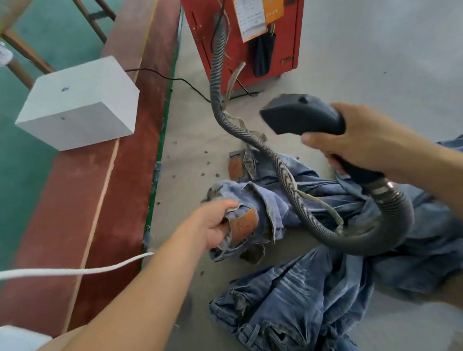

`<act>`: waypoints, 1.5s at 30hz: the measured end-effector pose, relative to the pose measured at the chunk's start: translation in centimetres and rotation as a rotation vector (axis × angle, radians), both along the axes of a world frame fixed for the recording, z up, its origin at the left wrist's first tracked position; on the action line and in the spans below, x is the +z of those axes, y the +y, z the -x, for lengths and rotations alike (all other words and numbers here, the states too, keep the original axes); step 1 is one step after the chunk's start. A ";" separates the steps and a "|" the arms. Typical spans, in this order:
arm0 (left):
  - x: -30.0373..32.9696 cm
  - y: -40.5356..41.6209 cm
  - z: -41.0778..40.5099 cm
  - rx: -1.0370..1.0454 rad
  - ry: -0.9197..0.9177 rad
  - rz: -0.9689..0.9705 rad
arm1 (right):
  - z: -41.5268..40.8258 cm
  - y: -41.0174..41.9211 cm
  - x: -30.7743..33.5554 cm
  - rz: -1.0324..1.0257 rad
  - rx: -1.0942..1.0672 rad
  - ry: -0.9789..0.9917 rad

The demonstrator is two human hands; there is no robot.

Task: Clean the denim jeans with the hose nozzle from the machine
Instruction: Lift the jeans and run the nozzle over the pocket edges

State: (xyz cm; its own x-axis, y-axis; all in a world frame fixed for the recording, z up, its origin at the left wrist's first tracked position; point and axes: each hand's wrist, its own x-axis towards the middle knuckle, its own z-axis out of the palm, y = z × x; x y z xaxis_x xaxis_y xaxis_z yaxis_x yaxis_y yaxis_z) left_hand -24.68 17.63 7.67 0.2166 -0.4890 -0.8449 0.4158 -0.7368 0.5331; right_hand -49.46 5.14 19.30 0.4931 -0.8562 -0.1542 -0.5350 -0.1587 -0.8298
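On the grey concrete floor (378, 52) in front of you, the crumpled blue denim jeans (294, 291) lay in a heap, more than one pair by the look of the two brown leather waistband patches. Your left hand (216, 223) had its fingers curled round a bunched waistband at the nearer patch, lifting that fold clear of the pile. Your right hand (355, 142) was wrapped firmly round the handle of the dark grey plastic hose nozzle (301, 115), whose flat mouth hung in the air above the floor, pointing away to the left and touching no cloth. Its ribbed grey flexible hose (285, 173) looped across the denim and ran back to the red metal machine cabinet (246, 35) standing beyond. Judging by that, you had tool and garment in hand but the nozzle was not yet on the fabric; grey smudges showed on the lower folds, so most of the cleaning appeared left to do.
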 end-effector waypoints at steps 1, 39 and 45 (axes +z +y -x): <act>-1.5 0.3 -0.5 0.060 -0.072 -0.077 | 0.3 -0.2 -0.5 -0.039 -0.053 0.028; 2.5 -0.1 -2.6 0.322 0.028 0.548 | 2.9 3.0 -2.1 0.128 0.306 0.442; 4.5 -1.2 -0.2 0.339 0.166 0.583 | 2.1 5.7 -1.2 0.144 0.416 0.390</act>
